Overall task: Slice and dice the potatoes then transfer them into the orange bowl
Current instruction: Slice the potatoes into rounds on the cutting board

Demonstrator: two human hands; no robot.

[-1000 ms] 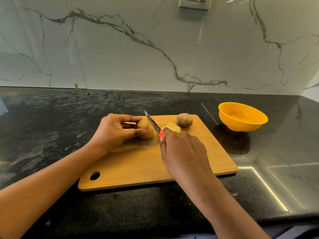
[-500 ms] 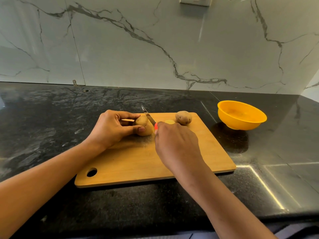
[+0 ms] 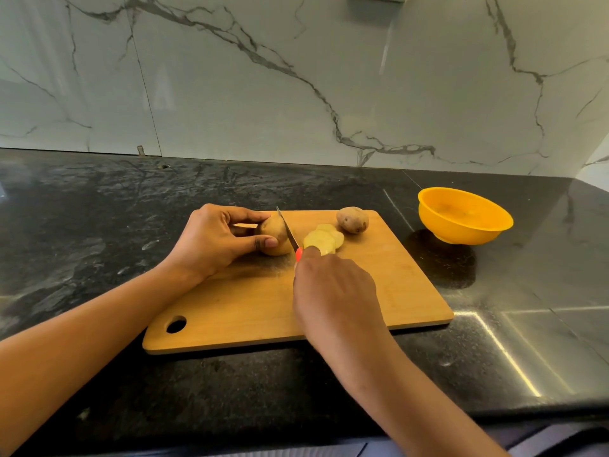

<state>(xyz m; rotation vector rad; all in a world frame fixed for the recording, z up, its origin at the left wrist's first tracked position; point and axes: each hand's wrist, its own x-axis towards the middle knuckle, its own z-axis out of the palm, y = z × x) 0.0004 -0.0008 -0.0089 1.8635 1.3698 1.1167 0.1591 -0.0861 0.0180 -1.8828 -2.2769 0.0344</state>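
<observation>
A wooden cutting board (image 3: 250, 311) lies on the black counter. My left hand (image 3: 211, 242) grips a partly cut potato (image 3: 273, 233) on the board's far side. My right hand (image 3: 333, 291) holds a knife (image 3: 288, 233) with a red-orange handle; its blade stands against the potato's cut right end. Pale round potato slices (image 3: 324, 239) lie just right of the blade. A whole brown potato (image 3: 352, 220) sits near the board's far right corner. The orange bowl (image 3: 461, 214) stands empty on the counter, right of the board.
The black stone counter (image 3: 99, 225) runs left, right and in front of the board, with its front edge close to me. A white marble wall (image 3: 296, 77) rises behind.
The knife has cut through the potato's right end and another slice now lies with the pile. My right hand has drawn back a little, uncovering the slices. My left hand keeps its hold.
</observation>
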